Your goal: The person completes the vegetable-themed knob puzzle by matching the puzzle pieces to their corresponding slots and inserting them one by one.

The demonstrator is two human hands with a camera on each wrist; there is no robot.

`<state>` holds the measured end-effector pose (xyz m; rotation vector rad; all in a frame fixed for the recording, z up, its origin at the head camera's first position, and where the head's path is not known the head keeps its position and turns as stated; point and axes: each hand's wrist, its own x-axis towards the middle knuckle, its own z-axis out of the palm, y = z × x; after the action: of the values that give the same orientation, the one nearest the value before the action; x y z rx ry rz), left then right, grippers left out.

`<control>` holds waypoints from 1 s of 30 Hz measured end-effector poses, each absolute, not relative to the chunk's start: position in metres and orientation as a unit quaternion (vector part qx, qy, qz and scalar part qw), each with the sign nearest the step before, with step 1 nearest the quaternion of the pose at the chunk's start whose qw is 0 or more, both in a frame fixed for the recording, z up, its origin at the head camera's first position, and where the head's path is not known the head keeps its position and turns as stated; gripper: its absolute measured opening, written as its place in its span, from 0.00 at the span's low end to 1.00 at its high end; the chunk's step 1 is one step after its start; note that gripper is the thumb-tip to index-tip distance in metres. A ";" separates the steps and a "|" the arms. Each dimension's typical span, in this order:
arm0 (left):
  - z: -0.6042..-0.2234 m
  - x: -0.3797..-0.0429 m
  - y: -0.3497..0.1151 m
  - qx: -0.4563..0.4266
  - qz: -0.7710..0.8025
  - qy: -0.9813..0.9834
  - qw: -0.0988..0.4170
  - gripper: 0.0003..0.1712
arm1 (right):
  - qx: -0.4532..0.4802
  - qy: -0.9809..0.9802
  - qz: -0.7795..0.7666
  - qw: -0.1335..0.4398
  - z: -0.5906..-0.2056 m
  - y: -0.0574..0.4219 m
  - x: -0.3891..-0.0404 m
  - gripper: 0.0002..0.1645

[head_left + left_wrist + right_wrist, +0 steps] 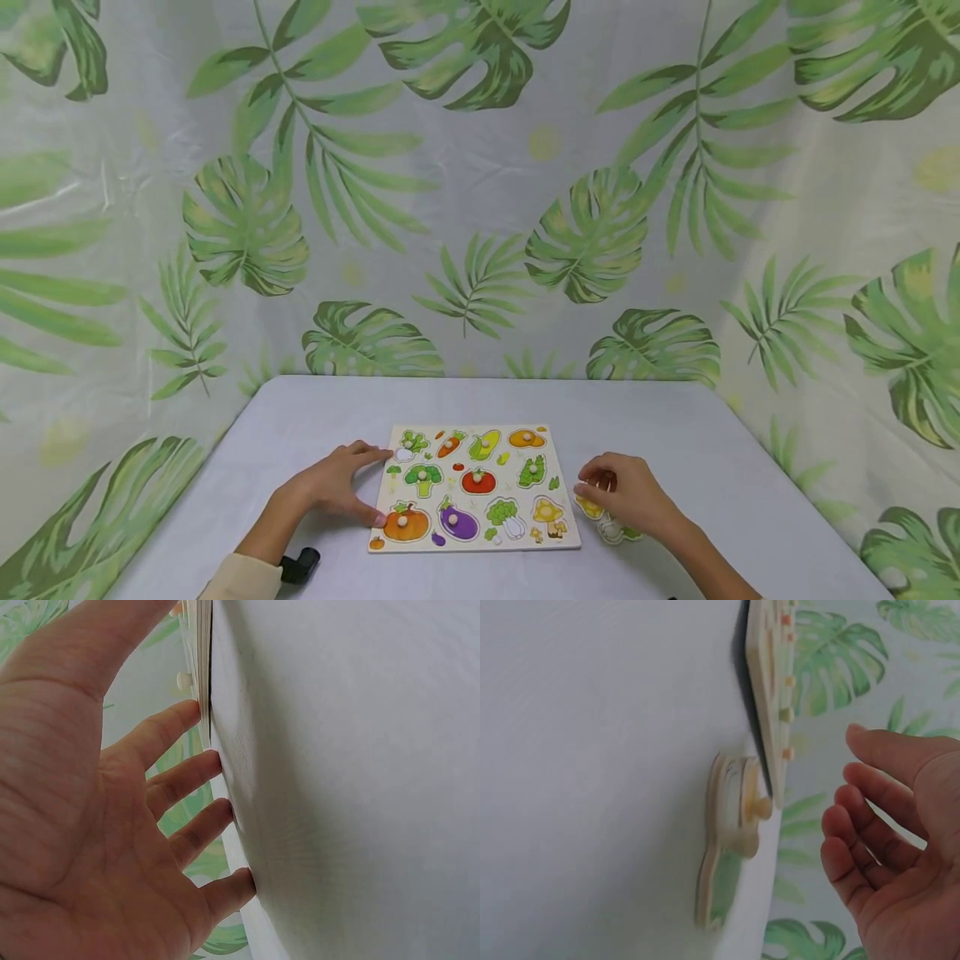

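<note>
A wooden vegetable puzzle board (pixel 510 487) lies flat on the table, with small round knobs on many of its pictured pieces. My left hand (pixel 339 483) is at its left side, fingers spread. Its thumb is by the pumpkin piece (pixel 406 525) and a fingertip is by the upper left edge. In the left wrist view, fingertips of the left hand (pixel 142 817) line the board's side. To the right of the board, two loose knobbed pieces overlap, a yellow one (pixel 751 787) over a green-and-white one (pixel 724 881). My right hand (pixel 626 493) hovers over them, fingers loosely curled, holding nothing.
The table (pixel 322 408) has a white cover. Behind it and at both sides hangs a leaf-patterned curtain (pixel 480 192). A black strap-like device (pixel 301 566) is at the left wrist, beside a cream sleeve (pixel 242 577).
</note>
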<state>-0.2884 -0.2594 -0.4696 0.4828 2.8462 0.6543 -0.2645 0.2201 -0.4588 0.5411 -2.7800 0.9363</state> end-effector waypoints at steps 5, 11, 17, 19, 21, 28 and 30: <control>-0.469 -0.287 -0.259 0.161 0.221 0.957 0.093 0.60 | 0.167 -0.935 0.306 0.069 -0.467 0.236 -0.261 0.10; -0.470 -0.287 -0.259 0.165 0.219 0.957 0.093 0.60 | 0.139 -0.942 0.303 0.048 -0.471 0.251 -0.255 0.12; -0.470 -0.289 -0.259 0.164 0.219 0.957 0.092 0.60 | 0.129 -0.948 0.291 0.016 -0.473 0.261 -0.251 0.11; -0.469 -0.289 -0.259 0.164 0.219 0.957 0.092 0.60 | 0.130 -0.948 0.289 0.006 -0.474 0.263 -0.250 0.10; -0.469 -0.289 -0.259 0.163 0.220 0.957 0.092 0.60 | 0.134 -0.947 0.290 -0.001 -0.474 0.265 -0.249 0.10; -0.469 -0.289 -0.260 0.161 0.217 0.959 0.089 0.60 | 0.181 -0.935 0.304 -0.018 -0.474 0.267 -0.246 0.10; -0.470 -0.288 -0.260 0.161 0.217 0.959 0.090 0.60 | 0.189 -0.933 0.305 -0.020 -0.474 0.267 -0.246 0.10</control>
<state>-0.2884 -0.2595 -0.4696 0.4791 2.8511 0.6457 -0.2461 0.2674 -0.4742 0.6012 -2.9704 0.9698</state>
